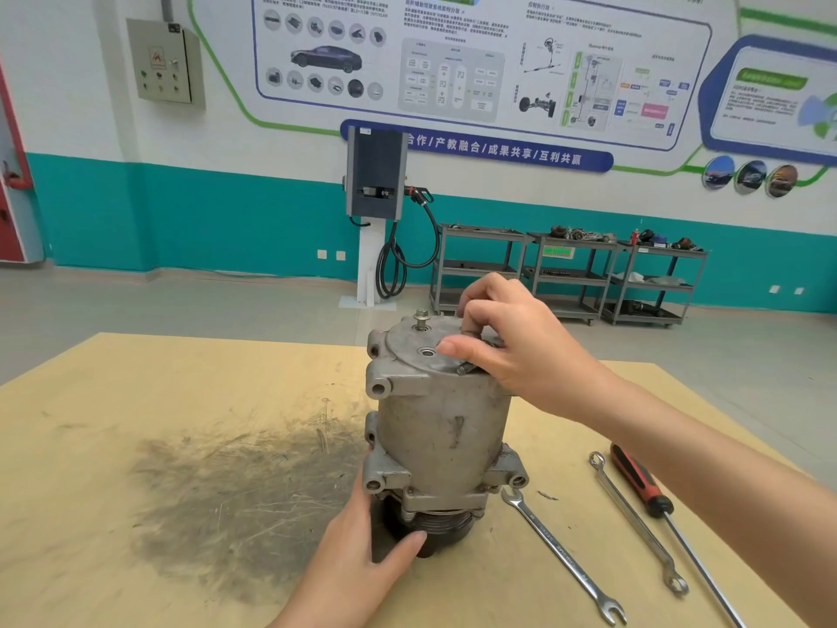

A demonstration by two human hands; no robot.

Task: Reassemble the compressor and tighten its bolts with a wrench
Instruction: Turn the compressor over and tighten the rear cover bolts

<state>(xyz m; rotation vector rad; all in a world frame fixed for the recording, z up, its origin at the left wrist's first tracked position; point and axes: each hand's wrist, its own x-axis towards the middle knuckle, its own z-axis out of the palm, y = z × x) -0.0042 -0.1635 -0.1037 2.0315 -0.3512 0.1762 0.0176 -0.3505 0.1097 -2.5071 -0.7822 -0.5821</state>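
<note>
A grey metal compressor [437,428] stands upright on its black pulley on the wooden table [136,446]. My left hand [362,559] grips the pulley at the base. My right hand [498,337] rests on the top cover and holds bolts; a threaded end [466,368] sticks out below my thumb. One bolt [422,320] stands in a hole at the cover's far side. An empty bolt hole [427,353] shows near my thumb tip. Two wrenches lie on the table to the right: a nearer one [561,552] and a farther one [636,521].
A red-and-black handled screwdriver [666,509] lies right of the wrenches. A dark greasy smear [235,482] covers the table left of the compressor. Metal shelf carts [570,274] and a charging post [373,219] stand by the far wall.
</note>
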